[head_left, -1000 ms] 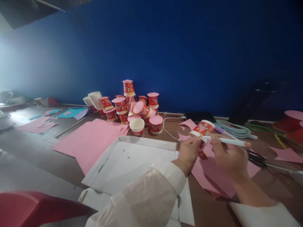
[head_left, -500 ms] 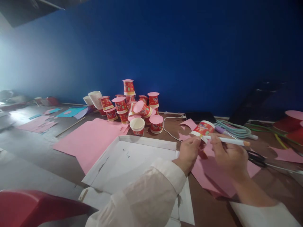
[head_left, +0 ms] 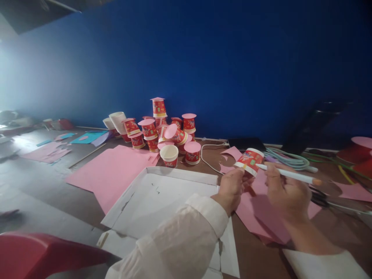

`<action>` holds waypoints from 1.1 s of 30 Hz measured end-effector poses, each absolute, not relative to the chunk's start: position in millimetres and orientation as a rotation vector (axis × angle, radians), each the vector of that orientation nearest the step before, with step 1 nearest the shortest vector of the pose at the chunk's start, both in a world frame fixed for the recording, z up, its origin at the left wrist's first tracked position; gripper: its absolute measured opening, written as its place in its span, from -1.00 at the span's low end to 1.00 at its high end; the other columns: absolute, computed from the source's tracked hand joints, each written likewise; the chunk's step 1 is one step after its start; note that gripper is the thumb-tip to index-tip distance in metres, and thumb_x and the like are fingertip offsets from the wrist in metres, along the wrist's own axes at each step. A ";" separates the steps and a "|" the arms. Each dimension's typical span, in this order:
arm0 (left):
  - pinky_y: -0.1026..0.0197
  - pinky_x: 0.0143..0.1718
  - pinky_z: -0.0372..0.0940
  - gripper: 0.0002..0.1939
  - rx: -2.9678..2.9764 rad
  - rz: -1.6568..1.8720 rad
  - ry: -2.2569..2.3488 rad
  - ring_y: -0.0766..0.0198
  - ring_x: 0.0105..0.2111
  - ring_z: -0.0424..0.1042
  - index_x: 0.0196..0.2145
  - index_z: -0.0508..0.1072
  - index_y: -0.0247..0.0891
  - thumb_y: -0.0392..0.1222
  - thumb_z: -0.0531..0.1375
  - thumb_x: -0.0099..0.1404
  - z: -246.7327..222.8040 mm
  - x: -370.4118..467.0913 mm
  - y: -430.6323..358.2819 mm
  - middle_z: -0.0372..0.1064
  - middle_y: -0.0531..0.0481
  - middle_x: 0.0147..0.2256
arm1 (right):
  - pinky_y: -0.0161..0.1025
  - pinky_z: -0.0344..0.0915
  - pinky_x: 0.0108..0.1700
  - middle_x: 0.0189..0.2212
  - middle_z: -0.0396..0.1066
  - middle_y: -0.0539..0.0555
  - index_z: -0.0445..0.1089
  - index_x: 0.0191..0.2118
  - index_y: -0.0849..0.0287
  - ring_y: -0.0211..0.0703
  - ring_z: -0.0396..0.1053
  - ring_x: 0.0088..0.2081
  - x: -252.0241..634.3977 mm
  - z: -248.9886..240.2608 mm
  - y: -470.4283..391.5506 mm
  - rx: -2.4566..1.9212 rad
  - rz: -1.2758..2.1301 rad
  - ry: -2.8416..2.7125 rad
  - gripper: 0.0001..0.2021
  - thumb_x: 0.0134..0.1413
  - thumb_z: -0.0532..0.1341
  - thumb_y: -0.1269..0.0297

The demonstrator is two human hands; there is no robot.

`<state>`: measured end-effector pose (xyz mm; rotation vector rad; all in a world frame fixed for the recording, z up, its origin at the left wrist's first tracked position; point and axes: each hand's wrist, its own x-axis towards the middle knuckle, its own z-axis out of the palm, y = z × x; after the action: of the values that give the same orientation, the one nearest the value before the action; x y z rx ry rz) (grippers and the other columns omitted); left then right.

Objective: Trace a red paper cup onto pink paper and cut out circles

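A red patterned paper cup is tilted on its side, with my left hand closed on its lower edge. My right hand grips a slim white pen-like stick with an orange-brown end. The stick's pale tip points at the cup's side, at or very close to its surface; I cannot tell whether it touches. Beneath both hands lie pink paper sheets. Black scissors handles show just behind my right hand, partly hidden by it.
Red cups with pink paper discs stand stacked against the blue wall. An upright open cup is in front of them. A white cardboard tray lies left of my hands, with pink sheets beyond. Coiled cables lie at right.
My right hand has drawn slightly to the right and down with the white stick, so its tip has shifted from the cup's rim band to its red side. My left hand keeps its hold.
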<state>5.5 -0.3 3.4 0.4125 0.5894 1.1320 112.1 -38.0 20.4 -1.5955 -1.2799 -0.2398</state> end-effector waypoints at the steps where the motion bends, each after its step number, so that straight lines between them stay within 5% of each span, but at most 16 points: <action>1: 0.12 -0.04 0.41 -0.84 0.421 1.133 0.577 0.22 -0.32 0.50 -0.35 0.57 -0.32 -0.22 0.36 0.08 3.6 5.5 -0.4 0.54 -0.12 -0.34 | -0.04 0.39 -0.14 -0.41 0.57 0.23 0.60 -0.13 0.25 0.09 0.54 -0.27 111.6 19.7 -37.7 -1.605 -0.232 -1.287 -0.36 0.31 0.01 -0.24; 11: 0.07 -0.03 0.40 -0.73 0.516 1.146 0.569 0.16 -0.30 0.52 -0.42 0.54 -0.29 -0.06 0.42 0.00 -0.2 6.1 -1.5 0.51 -0.08 -0.39 | -0.04 0.38 -0.17 -0.52 0.51 0.16 0.62 -0.15 0.20 0.11 0.54 -0.27 111.6 11.9 -34.7 -1.644 -0.274 -1.340 -0.32 0.30 -0.02 -0.30; 15: 0.06 -0.03 0.39 -0.65 0.553 1.155 0.565 0.16 -0.30 0.51 -0.44 0.53 -0.29 0.02 0.46 -0.02 -2.9 5.4 -1.8 0.52 -0.09 -0.38 | -0.05 0.39 -0.14 -0.32 0.62 0.25 0.61 -0.11 0.18 0.12 0.57 -0.17 111.4 12.9 -34.3 -1.651 -0.292 -1.361 -0.34 0.33 -0.02 -0.27; 33: 0.07 -0.04 0.36 -0.64 0.530 1.162 0.567 0.23 -0.35 0.41 -0.47 0.51 -0.28 0.02 0.48 -0.05 -5.0 6.2 -0.3 0.44 -0.05 -0.40 | -0.10 0.37 -0.17 -0.33 0.62 0.22 0.62 -0.16 0.17 0.08 0.56 -0.20 113.3 8.8 -34.2 -1.636 -0.318 -1.414 -0.43 0.36 0.02 -0.17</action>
<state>6.2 -0.3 -5.0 0.5297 0.5672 1.1621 113.3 -34.2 8.8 -1.6359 -1.4139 -0.3177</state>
